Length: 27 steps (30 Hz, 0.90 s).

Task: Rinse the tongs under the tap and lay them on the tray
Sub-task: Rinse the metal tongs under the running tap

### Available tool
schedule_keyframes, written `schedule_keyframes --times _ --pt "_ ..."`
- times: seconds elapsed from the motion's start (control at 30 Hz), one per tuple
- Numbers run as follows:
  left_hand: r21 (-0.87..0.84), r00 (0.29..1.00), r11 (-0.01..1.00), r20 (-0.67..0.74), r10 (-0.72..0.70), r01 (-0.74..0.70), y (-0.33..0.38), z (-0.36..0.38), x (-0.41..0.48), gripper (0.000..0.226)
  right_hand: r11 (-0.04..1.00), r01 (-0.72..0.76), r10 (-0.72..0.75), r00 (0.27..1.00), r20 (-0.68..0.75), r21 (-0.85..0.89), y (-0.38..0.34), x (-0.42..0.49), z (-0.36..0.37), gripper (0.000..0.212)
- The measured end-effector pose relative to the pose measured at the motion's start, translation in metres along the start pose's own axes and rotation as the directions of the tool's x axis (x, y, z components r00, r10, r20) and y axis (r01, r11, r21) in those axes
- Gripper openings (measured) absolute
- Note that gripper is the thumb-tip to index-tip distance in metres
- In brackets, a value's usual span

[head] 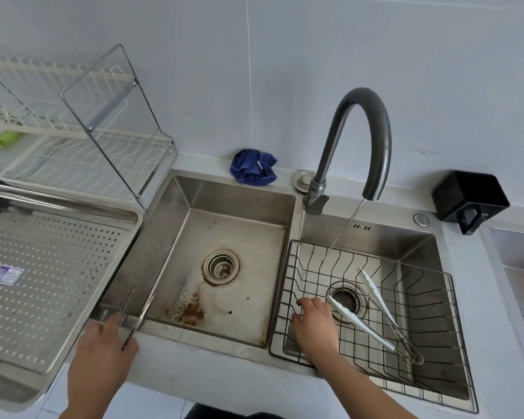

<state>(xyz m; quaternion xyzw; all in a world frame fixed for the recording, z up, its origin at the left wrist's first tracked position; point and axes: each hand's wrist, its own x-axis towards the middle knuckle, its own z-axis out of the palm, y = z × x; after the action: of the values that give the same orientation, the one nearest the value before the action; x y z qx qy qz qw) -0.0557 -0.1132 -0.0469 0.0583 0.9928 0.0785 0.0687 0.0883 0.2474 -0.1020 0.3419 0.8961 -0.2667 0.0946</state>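
The slim metal tongs [135,313] are in my left hand [103,349], low in the left of the frame. My fingers are clamped round their joined end, and the two thin arms spread apart and point up the frame. They hang over the edge where the perforated steel tray [73,204] meets the left basin [233,231], and they are not lying on the tray.

A second pair, the white-tipped tongs [363,325], lies open in the wire basket [436,313] that sits in the right basin [375,234], right of centre. My right hand [315,325] is down in that basket, with its thumb side against the nearer white tip. The fingers are bent, but I cannot tell whether they grip the tip or only rest beside it.

The dark curved tap [360,116] stands above the divider between the basins. A thin stream of water [345,228] slants from its spout into the far side of the basket, apart from both pairs of tongs.

The left basin has rusty stains near its drain strainer [221,266]. On the counter [224,379] behind it sits a crumpled blue cloth [253,167]. A white dish rack [73,131] fills the upper left, and a black container [469,198] stands at the right.
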Motion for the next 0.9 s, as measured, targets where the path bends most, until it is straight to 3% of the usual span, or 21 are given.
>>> schedule_keyframes --times 0.73,0.8,0.9 --pt "-0.169 0.999 0.985 -0.029 -0.023 0.018 0.045 -0.021 0.021 0.058 0.999 0.0 0.0 1.0 -0.009 0.037 0.0 0.001 -0.002 0.039" --pt "-0.235 0.999 0.972 -0.04 -0.015 0.005 0.061 -0.026 0.022 0.057 0.999 -0.012 0.013 1.0 -0.005 0.052 -0.001 -0.001 -0.003 0.04" --pt "-0.472 0.998 0.88 0.017 -0.054 0.055 0.091 -0.033 0.023 0.057 0.993 -0.025 0.025 1.0 -0.006 0.113 -0.002 -0.002 -0.007 0.04"
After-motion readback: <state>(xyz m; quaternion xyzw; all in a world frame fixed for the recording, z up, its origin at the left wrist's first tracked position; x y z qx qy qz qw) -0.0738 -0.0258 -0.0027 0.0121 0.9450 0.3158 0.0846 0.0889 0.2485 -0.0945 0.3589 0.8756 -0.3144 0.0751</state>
